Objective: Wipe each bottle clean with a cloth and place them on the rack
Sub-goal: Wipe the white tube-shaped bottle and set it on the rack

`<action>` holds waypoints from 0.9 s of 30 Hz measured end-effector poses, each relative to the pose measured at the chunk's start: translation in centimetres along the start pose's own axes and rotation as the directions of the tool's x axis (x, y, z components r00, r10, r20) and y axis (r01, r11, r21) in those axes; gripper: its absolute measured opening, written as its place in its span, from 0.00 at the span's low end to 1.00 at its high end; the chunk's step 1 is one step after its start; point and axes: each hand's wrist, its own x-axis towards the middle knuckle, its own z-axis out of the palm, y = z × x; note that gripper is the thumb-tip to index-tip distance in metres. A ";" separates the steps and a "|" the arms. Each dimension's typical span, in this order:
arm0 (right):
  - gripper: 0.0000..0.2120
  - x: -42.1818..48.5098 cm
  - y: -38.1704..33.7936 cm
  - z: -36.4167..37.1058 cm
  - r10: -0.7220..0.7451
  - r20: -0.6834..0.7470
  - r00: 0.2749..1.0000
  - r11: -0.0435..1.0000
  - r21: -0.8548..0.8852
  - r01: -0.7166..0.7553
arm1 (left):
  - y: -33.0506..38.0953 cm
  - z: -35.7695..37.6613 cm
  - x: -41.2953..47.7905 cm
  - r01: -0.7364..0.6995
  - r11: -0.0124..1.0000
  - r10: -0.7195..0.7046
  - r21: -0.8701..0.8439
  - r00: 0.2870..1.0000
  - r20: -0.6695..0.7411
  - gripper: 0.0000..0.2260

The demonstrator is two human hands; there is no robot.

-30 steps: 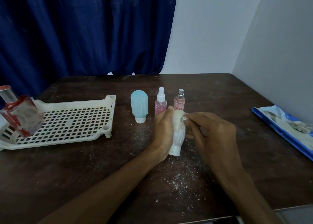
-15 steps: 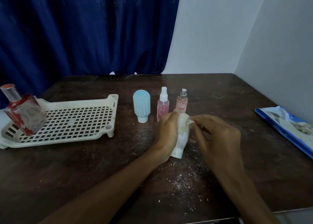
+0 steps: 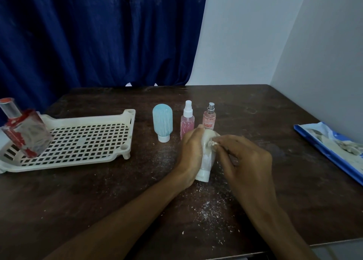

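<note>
My left hand grips a white bottle that stands cap-down at the table's middle. My right hand pinches a small white cloth against the bottle's upper right side. Behind them stand a light blue bottle, a pink spray bottle and a peach spray bottle. A cream slotted rack lies at the left, with a clear and red perfume bottle on its left end.
White dust and crumbs are scattered on the dark table around and in front of the white bottle. A blue and white packet lies at the right edge by the wall. A blue curtain hangs behind.
My right hand's fingers with the cloth have shifted slightly up the bottle's side. The view has moved a little; the bottles and rack have stayed put.
</note>
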 end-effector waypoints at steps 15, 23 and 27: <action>0.12 -1.2 0.2 -0.5 0.179 0.036 0.983 0.979 0.096 -0.181 | 0.2 0.3 -0.1 0.049 0.994 -0.044 -0.103 0.998 0.042 0.19; 0.12 -2.1 -0.7 0.0 0.051 0.007 0.999 0.999 -0.013 -0.051 | 0.9 0.3 -0.4 0.096 0.968 -0.067 -0.234 0.989 0.129 0.21; 0.13 -1.9 -0.3 -0.1 0.063 -0.016 0.998 0.998 -0.003 -0.063 | 0.6 0.2 -0.3 0.124 0.957 -0.079 -0.264 0.981 0.178 0.22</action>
